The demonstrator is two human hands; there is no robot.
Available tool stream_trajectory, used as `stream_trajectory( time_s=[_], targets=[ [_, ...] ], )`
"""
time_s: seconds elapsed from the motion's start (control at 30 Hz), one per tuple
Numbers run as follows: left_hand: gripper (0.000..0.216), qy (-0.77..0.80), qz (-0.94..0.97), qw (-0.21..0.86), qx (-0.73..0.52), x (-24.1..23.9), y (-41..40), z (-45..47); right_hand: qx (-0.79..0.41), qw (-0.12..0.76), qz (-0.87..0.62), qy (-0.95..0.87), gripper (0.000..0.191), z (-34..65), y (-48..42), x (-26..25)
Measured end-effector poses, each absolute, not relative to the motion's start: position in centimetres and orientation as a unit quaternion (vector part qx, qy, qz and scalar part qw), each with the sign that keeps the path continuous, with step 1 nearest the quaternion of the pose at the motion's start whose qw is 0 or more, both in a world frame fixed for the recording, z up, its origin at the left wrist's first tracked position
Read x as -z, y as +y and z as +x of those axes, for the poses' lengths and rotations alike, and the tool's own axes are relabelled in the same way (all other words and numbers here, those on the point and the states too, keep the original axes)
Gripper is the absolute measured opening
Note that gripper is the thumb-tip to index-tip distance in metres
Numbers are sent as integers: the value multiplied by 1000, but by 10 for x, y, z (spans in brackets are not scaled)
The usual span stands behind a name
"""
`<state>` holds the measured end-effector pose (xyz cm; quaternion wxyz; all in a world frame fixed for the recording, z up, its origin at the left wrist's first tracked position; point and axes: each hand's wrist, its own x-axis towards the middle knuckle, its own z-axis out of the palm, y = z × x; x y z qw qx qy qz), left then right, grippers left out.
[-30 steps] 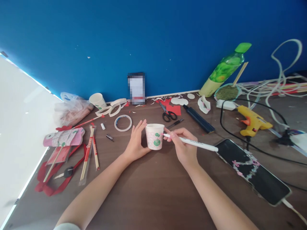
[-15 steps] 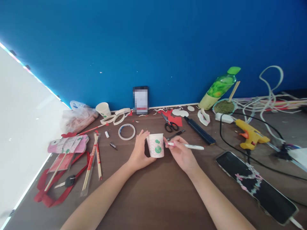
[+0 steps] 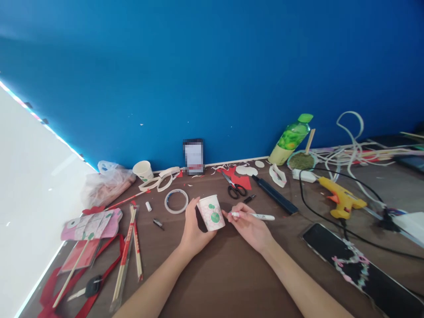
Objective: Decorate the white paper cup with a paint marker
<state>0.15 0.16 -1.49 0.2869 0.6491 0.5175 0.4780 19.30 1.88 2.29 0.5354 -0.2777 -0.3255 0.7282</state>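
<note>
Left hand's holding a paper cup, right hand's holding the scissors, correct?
Not quite: in the head view, the right hand holds a white marker; the scissors lie on the table. The left hand does hold a paper cup.

Upright panel (image 3: 194,157) at back pixelated, contents unreadable. White marker (image 3: 263,217) bears lettering too small to make out, part of its barrel covered by the right hand's fingers (image 3: 243,208); far side of paper cup (image 3: 211,213) hidden. Black phone (image 3: 380,287) cut off at lower right, red ribbon (image 3: 49,287) at bottom edge.
</note>
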Motion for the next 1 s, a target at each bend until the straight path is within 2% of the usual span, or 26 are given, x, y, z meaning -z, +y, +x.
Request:
stream_trajectory(
  time_s=[0.27, 0.77, 1.0],
  targets=[
    [86, 536, 629, 288, -483, 12, 1, 3, -727, 530, -297, -319, 20, 193, 17, -19],
    [88, 532, 688, 198, -452, 6, 1, 6, -645, 513, -370, -430, 25, 191, 15, -7],
    [89, 499, 721, 166, -452, 3, 1, 4, -653, 532, -361, -400, 25, 190, 16, -14]
  ],
)
